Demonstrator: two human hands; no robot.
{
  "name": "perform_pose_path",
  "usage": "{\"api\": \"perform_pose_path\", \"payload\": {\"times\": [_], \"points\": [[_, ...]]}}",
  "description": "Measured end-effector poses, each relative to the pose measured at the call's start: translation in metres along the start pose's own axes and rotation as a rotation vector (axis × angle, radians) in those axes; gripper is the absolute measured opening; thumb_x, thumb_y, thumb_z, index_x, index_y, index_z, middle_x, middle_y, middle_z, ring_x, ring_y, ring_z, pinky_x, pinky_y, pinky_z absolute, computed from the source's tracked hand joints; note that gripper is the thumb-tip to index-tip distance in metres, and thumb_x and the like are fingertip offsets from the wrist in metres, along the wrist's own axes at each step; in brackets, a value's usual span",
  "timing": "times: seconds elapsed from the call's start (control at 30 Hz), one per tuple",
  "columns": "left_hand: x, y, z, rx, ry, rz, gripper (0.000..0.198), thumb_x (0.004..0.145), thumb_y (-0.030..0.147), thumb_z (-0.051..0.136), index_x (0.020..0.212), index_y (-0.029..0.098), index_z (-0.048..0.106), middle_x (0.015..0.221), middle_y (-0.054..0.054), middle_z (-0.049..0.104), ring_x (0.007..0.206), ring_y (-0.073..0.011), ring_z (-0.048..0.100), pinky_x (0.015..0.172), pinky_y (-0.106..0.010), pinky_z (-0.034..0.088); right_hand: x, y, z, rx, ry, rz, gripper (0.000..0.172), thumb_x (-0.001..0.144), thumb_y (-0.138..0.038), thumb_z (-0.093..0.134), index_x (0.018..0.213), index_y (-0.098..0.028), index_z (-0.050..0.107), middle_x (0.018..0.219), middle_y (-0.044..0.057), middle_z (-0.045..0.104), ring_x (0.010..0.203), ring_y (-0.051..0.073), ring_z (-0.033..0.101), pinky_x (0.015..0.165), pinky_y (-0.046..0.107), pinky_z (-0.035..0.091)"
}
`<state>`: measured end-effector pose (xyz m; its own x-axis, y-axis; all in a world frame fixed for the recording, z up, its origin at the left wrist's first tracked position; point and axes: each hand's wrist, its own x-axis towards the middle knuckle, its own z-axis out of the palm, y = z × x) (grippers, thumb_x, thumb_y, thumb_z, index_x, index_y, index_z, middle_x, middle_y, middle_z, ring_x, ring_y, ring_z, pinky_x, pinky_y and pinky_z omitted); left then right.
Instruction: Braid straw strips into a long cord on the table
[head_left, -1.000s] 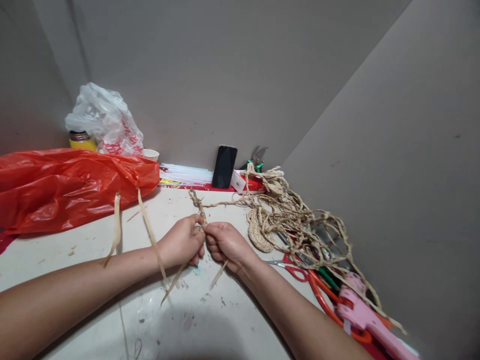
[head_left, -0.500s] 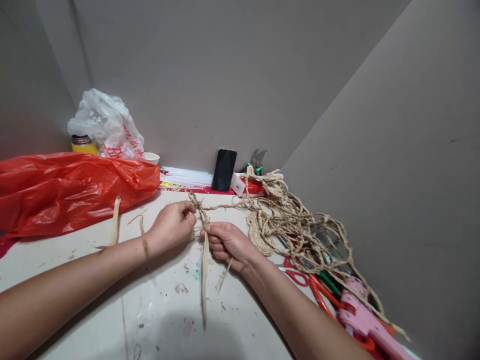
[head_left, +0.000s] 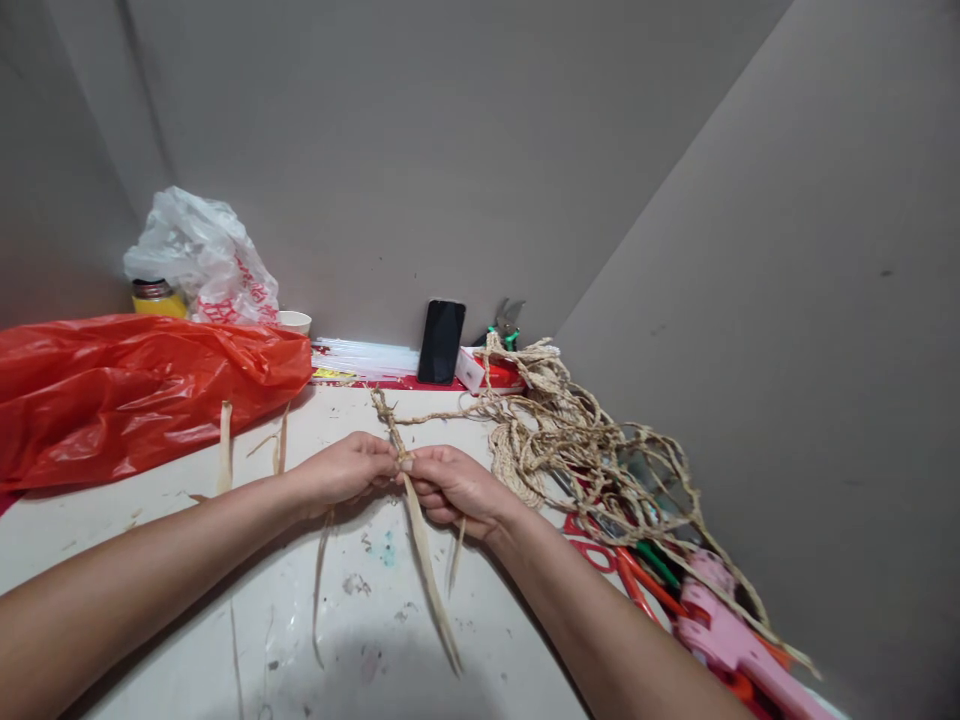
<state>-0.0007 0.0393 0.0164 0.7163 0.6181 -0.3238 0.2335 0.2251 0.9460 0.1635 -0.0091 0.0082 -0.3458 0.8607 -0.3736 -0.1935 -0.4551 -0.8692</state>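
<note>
A short straw-coloured fibre cord (head_left: 390, 420), twisted or braided, leads up and away from my fingers over the white table. My left hand (head_left: 352, 466) is closed, pinching fibre strands at the cord's near end. Right beside it, my right hand (head_left: 457, 486) grips the same end between thumb and forefinger; the fingertips of both hands nearly touch. A wide pale strip (head_left: 429, 570) hangs down between the hands. Narrower strips dangle below each: a brown strip (head_left: 319, 590) under the left and a pale strip (head_left: 456, 555) under the right. The exact crossing of strands is hidden by my fingers.
A heap of braided cord (head_left: 555, 420) lies at right, with red-handled scissors (head_left: 592, 553) and a pink glue gun (head_left: 724, 625) nearby. A phone (head_left: 441, 342) leans at the back wall. Loose strips (head_left: 226, 450) lie by a red plastic bag (head_left: 150, 390) at left.
My left hand has moved right and down to the cord's end, and a narrow strip now hangs from it. The wide strip has swung its lower end to the right.
</note>
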Motion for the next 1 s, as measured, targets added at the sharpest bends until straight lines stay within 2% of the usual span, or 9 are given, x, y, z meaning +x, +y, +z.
{"api": "perform_pose_path", "payload": {"times": [0.13,0.27,0.37,0.5,0.57,0.7,0.8,0.9,1.0], "points": [[0.007,-0.008,-0.007,0.173,0.012,0.137,0.023,0.073,0.034,0.058,0.070,0.012,0.060,0.058,0.002,0.051,0.049,-0.0064,0.036,0.049,-0.021,0.026,-0.002,-0.003,-0.004,-0.094,-0.029,0.011,0.029,0.071,-0.039,0.068,0.068,-0.014,0.055,0.041,-0.014,0.024,0.036,0.001,0.010,0.033,0.015,0.007],[0.009,-0.007,-0.013,0.287,0.009,0.151,0.024,0.075,0.035,0.056,0.074,0.012,0.064,0.069,-0.002,0.062,0.059,-0.0092,0.045,0.060,-0.022,0.033,-0.001,-0.003,-0.007,-0.208,-0.021,-0.040,0.027,0.075,-0.040,0.062,0.069,-0.014,0.056,0.040,-0.013,0.027,0.033,0.002,0.013,0.032,0.017,0.010],[0.007,-0.003,-0.012,0.247,0.003,0.109,0.022,0.074,0.033,0.056,0.071,0.012,0.062,0.062,0.000,0.057,0.052,-0.0074,0.041,0.053,-0.021,0.031,0.000,-0.003,-0.008,-0.356,0.017,-0.091,0.022,0.077,-0.035,0.058,0.069,-0.014,0.057,0.039,-0.011,0.031,0.033,0.004,0.017,0.033,0.020,0.011],[0.004,0.001,-0.008,0.132,-0.023,-0.045,0.021,0.076,0.034,0.054,0.069,0.015,0.057,0.047,0.008,0.035,0.036,-0.0041,0.020,0.038,-0.023,0.011,-0.001,-0.004,-0.005,-0.600,0.108,-0.174,0.018,0.079,-0.028,0.054,0.069,-0.014,0.058,0.046,-0.009,0.036,0.041,0.005,0.026,0.039,0.019,0.019],[0.003,0.001,-0.007,0.101,-0.027,-0.079,0.022,0.076,0.036,0.054,0.068,0.016,0.055,0.045,0.009,0.032,0.034,-0.0041,0.017,0.036,-0.023,0.008,-0.001,-0.003,-0.002,-0.726,0.156,-0.238,0.018,0.078,-0.026,0.053,0.065,-0.014,0.056,0.051,-0.007,0.038,0.048,0.007,0.030,0.045,0.019,0.024],[0.001,-0.001,-0.003,0.120,0.025,-0.067,0.021,0.074,0.035,0.054,0.065,0.017,0.051,0.044,0.009,0.031,0.034,-0.0043,0.018,0.036,-0.022,0.010,-0.001,0.001,0.001,-0.897,0.237,-0.308,0.023,0.078,-0.026,0.050,0.057,-0.016,0.046,0.054,-0.005,0.038,0.054,0.009,0.033,0.048,0.021,0.025],[0.001,-0.002,0.000,0.164,0.091,-0.009,0.021,0.072,0.034,0.055,0.062,0.016,0.048,0.045,0.008,0.032,0.038,-0.0042,0.021,0.039,-0.021,0.013,-0.004,0.000,-0.001,-0.986,0.268,-0.342,0.025,0.079,-0.026,0.048,0.055,-0.017,0.045,0.054,-0.004,0.042,0.055,0.009,0.035,0.049,0.021,0.026],[0.002,-0.004,0.001,0.238,0.135,0.068,0.025,0.070,0.036,0.055,0.058,0.016,0.046,0.049,0.007,0.036,0.045,-0.0050,0.026,0.044,-0.020,0.019,-0.009,-0.006,-0.005,-1.031,0.270,-0.295,0.022,0.077,-0.021,0.048,0.055,-0.016,0.049,0.053,-0.004,0.044,0.054,0.009,0.037,0.050,0.022,0.026],[0.003,-0.007,0.002,0.309,0.163,0.116,0.027,0.070,0.038,0.053,0.057,0.016,0.046,0.051,0.006,0.037,0.049,-0.0060,0.028,0.047,-0.020,0.022,-0.013,-0.012,-0.001,-0.928,0.267,-0.215,0.019,0.075,-0.015,0.046,0.059,-0.015,0.056,0.053,-0.003,0.045,0.051,0.009,0.037,0.050,0.021,0.027]]}}
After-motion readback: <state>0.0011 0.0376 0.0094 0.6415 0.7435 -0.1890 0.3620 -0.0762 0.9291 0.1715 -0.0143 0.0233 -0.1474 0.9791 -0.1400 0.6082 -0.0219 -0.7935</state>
